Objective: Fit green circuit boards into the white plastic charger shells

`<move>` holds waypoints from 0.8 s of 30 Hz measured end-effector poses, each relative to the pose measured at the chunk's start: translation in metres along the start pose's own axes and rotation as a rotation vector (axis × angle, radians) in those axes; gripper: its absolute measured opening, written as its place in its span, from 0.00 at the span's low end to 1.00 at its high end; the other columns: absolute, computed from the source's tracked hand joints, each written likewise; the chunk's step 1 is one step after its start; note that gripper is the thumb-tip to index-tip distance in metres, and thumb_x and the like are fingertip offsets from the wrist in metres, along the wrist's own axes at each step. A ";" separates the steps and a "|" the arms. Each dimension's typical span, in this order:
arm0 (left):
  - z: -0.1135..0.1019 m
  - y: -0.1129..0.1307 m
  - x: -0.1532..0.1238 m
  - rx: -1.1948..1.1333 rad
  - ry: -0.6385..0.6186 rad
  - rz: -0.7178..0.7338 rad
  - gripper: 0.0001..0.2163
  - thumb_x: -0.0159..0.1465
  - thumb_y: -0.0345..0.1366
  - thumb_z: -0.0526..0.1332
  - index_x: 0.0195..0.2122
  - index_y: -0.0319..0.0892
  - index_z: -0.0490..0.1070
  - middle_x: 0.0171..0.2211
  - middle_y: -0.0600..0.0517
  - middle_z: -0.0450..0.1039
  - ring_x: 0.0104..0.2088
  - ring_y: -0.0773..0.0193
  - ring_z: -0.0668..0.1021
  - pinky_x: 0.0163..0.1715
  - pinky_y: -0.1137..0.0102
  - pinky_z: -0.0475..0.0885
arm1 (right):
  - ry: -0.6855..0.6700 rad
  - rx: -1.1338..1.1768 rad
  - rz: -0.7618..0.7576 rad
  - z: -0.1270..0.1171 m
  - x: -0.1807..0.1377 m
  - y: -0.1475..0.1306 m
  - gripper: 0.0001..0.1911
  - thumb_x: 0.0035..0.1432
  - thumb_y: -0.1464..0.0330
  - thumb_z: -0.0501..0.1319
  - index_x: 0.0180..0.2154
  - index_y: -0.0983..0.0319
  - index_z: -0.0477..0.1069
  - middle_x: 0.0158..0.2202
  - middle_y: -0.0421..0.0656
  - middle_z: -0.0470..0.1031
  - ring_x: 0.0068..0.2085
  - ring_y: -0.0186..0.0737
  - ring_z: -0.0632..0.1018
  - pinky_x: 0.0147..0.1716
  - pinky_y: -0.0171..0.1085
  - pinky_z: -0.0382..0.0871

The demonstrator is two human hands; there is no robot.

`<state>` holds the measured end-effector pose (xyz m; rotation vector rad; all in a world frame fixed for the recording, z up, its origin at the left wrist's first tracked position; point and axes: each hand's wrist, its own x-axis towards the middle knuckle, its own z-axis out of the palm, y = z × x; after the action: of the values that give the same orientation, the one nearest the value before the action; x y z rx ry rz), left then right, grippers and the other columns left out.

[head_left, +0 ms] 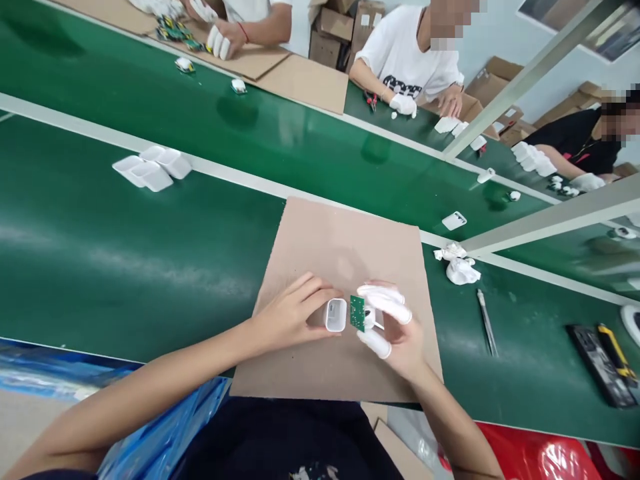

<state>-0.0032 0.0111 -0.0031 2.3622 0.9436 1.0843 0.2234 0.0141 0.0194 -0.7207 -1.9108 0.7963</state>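
My left hand [293,313] rests on a brown cardboard sheet [350,247] and grips a small white plastic shell [335,315], its open end turned to the right. My right hand [393,327], with white finger cots on several fingers, pinches a small green circuit board [357,312] with a white part behind it. The board sits right at the shell's open mouth. Both hands are closed on their parts.
Several empty white shells [153,168] stand on the green belt [125,247] at left. Crumpled white cots [457,265], tweezers [487,323] and a black-and-yellow tool [607,357] lie to the right. Other people work at cardboard sheets across the belt.
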 end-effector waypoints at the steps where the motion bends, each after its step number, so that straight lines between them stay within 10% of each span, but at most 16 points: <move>1: 0.001 0.001 -0.002 0.009 0.011 0.013 0.22 0.62 0.42 0.67 0.54 0.40 0.66 0.43 0.44 0.74 0.43 0.56 0.74 0.43 0.62 0.74 | -0.004 -0.025 -0.046 0.003 -0.002 -0.001 0.24 0.58 0.71 0.66 0.55 0.51 0.68 0.50 0.46 0.75 0.54 0.50 0.75 0.50 0.55 0.73; 24: 0.004 0.009 -0.005 -0.023 -0.045 -0.013 0.22 0.64 0.34 0.65 0.58 0.40 0.64 0.46 0.43 0.76 0.49 0.52 0.75 0.47 0.58 0.76 | -0.046 -0.107 -0.137 0.018 -0.004 -0.006 0.19 0.60 0.70 0.64 0.53 0.58 0.69 0.46 0.47 0.77 0.54 0.47 0.75 0.52 0.52 0.75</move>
<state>0.0014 0.0011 -0.0031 2.3492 0.9245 1.0278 0.2077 0.0032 0.0156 -0.6321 -2.0328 0.6345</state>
